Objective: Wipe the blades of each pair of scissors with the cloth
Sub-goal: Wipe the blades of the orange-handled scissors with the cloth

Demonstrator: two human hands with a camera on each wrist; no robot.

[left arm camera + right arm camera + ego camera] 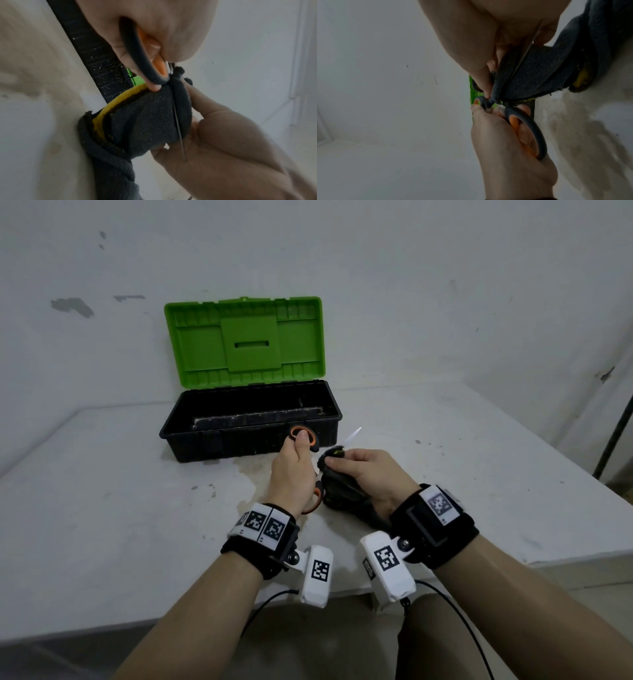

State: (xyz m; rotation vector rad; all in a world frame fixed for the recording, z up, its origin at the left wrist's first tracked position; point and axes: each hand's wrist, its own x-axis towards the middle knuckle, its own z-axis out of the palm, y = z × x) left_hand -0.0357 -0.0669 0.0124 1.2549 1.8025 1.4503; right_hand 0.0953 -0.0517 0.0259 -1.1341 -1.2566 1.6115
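Right hand pinches the soft, limp cloth folded over a thin, stiff, sharp blade between its fingertips; left hand, thumb through a loop, grips the light scissors by the handles.

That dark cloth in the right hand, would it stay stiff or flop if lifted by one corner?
Probably floppy: the cloth folds around the scissors blade and its tail droops in twisted folds. Its fleecy texture suggests light weight and little slip in the right hand.
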